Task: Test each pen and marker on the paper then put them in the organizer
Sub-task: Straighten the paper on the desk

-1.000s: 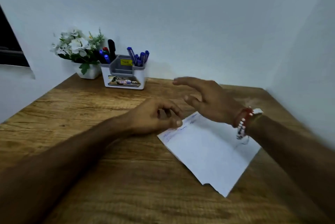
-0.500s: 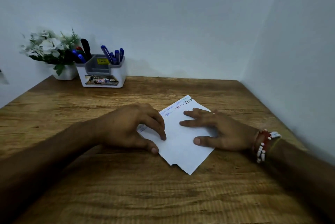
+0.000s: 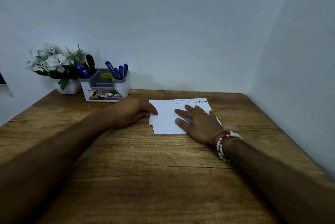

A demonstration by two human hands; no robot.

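A white sheet of paper point(image 3: 166, 120) lies flat on the wooden table point(image 3: 145, 169), with small ink scribbles along its far edge. My right hand point(image 3: 197, 124) rests flat on the sheet, fingers spread. My left hand point(image 3: 134, 111) lies at the paper's left edge, fingertips touching it, holding nothing. The white and grey organizer point(image 3: 105, 85) stands at the back left. Several blue pens point(image 3: 117, 70) stick up from its right compartment. A black marker point(image 3: 90, 64) with blue and red ones stands in its left compartment.
A white pot of artificial white flowers point(image 3: 56, 65) stands left of the organizer against the wall. Walls close the table at the back and on the right. Beaded bracelets point(image 3: 223, 142) circle my right wrist.
The paper has been turned from a diagonal to square with the table and slid farther away. My right hand came down flat on it; my left moved to its left edge.
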